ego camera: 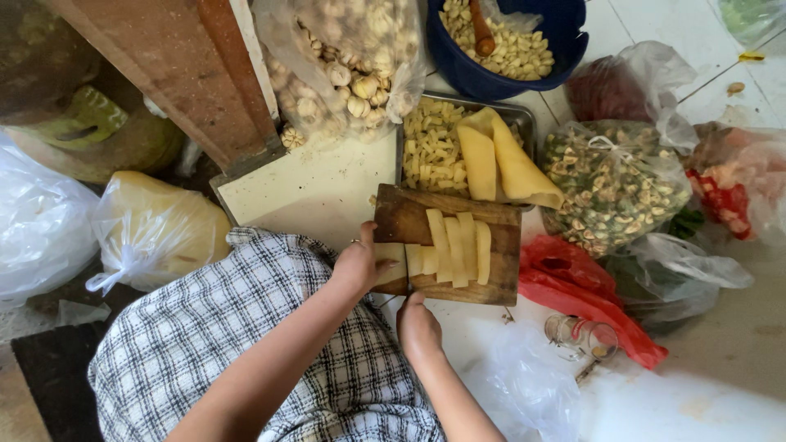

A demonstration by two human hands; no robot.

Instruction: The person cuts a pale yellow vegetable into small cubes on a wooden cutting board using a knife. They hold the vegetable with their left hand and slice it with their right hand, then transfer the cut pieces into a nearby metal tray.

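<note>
Left hand (359,266) pins pale yellow flat strips (455,245) on the brown wooden chopping board (405,217), right hand (418,327) fisted at its near edge, can't tell around what.

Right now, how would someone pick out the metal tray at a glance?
Start at the wooden cutting board in the middle, where both hands work on pale yellow strips. Directly beyond its far edge sits the rectangular metal tray, just below the blue bowl. It is the only metal container, holding small yellow cut pieces and a folded yellow sheet.
</note>
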